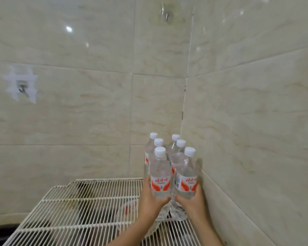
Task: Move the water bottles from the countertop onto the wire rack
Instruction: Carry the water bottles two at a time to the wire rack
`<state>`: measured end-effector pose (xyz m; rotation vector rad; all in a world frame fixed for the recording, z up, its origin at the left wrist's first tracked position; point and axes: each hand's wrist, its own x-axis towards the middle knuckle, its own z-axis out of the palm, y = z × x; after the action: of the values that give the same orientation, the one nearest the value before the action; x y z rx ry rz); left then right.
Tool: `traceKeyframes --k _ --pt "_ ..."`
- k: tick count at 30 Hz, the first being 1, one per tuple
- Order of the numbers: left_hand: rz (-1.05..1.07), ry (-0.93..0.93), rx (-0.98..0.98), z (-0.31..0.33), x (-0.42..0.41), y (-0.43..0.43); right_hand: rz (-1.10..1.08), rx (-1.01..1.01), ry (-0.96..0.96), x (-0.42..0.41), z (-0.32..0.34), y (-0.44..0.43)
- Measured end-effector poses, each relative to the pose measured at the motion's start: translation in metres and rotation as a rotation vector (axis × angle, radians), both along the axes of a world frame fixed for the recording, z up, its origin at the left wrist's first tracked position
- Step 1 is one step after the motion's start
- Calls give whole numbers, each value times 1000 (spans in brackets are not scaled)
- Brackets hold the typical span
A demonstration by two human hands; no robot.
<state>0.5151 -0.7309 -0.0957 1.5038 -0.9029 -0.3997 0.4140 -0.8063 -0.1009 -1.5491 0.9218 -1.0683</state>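
Observation:
Several clear water bottles with white caps and red-and-white labels stand upright in two rows on the white wire rack [82,206], tight in the corner by the right wall. My left hand [149,199] is wrapped around the nearest bottle of the left row [160,174]. My right hand [194,201] grips the nearest bottle of the right row [187,174]. Both bottle bases rest on or just above the rack wires; I cannot tell which. The bottles further back [174,148] stand behind these two.
Glossy beige tiled walls [247,121] meet in a corner right behind the bottles. A hook on white tape [22,87] sticks to the left wall. Under the rack a clear bowl [130,212] and dark shapes show through the wires. The rack's left part holds nothing.

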Motion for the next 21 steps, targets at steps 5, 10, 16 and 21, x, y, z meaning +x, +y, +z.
traceKeyframes --k 5,10,16,21 --pt "-50 -21 8 -5 4 -11 60 46 -76 3 -7 -7" --pt "-31 -106 92 -10 11 -12 47 -16 -17 5 -8 1" --pt "-27 -204 261 -7 18 12 -255 -373 82 -4 12 25" --pt "133 -291 396 -8 63 61 -336 -900 285 20 14 52"
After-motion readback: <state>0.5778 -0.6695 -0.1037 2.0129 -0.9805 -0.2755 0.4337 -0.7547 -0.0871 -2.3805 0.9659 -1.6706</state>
